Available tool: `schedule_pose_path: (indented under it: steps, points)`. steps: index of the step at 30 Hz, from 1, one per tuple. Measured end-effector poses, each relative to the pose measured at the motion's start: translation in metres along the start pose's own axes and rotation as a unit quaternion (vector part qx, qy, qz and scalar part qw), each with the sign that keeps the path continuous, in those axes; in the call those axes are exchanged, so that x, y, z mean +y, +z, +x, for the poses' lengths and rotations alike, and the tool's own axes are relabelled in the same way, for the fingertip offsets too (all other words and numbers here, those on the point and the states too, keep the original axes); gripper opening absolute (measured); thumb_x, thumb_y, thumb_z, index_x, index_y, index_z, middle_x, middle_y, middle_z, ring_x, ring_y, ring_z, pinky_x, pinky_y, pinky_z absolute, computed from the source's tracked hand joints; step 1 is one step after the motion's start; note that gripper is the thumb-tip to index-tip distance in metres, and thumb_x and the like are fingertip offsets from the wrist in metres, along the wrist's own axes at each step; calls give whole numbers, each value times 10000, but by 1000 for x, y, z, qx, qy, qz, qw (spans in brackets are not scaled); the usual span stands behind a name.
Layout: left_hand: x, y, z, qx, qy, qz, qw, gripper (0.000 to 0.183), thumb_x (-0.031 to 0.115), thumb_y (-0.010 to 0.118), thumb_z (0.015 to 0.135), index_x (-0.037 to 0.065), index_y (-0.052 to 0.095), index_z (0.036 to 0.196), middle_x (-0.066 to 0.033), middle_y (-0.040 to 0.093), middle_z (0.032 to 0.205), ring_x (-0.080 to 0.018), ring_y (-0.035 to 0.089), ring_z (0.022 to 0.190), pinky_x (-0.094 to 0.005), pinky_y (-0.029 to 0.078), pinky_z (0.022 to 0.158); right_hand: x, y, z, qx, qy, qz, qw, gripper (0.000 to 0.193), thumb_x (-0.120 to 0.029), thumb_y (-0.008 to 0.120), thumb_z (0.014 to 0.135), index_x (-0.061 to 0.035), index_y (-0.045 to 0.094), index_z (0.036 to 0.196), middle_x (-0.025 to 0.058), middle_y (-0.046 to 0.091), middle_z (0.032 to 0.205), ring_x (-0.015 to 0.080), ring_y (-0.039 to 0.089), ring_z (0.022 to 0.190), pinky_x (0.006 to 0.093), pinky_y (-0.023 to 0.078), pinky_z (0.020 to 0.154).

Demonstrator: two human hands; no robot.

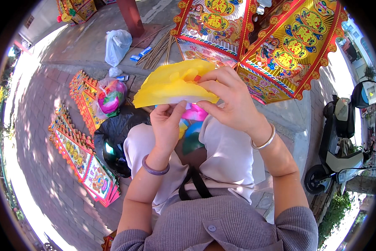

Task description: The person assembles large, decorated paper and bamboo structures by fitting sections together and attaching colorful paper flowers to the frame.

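A yellow sheet (162,85), thin like tissue paper or cloth with a pale strip along its lower edge, is held up over my lap. My left hand (168,123) pinches that lower edge between thumb and fingers. At the sheet's right end, my right hand (232,96) grips it, fingers on top and thumb below. A small red bit shows by the right fingertips; I cannot make out what it is. Under the sheet, between my knees, lie pink (195,112) and green (192,140) pieces, partly hidden.
Large decorated paper lanterns (288,46) stand close ahead on the right. Stacks of printed panels (85,163) lie on the brick paving at left, by a black bag (121,129) and a bag of coloured pieces (110,96). Sticks (156,50) lie ahead; a scooter (338,138) stands right.
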State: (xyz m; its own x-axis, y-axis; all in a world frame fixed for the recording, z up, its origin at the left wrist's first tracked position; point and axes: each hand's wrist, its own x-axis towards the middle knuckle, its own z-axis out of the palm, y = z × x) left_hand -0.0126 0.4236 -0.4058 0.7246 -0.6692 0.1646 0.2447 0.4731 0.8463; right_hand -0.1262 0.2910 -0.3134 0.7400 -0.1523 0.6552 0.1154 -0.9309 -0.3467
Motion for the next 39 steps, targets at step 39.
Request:
schedule_pose_path:
  steps: [39]
  points:
    - [-5,-5,-2,-13,73,-57,996,242,-50,609,866,-27,619,1107,-81,661,1070,-150,631,953,-277,499,857,-12,1,8,36,100,56,993,226,-19,687,677,-55,605,885,77,612,872,237,609,758,322,495,636]
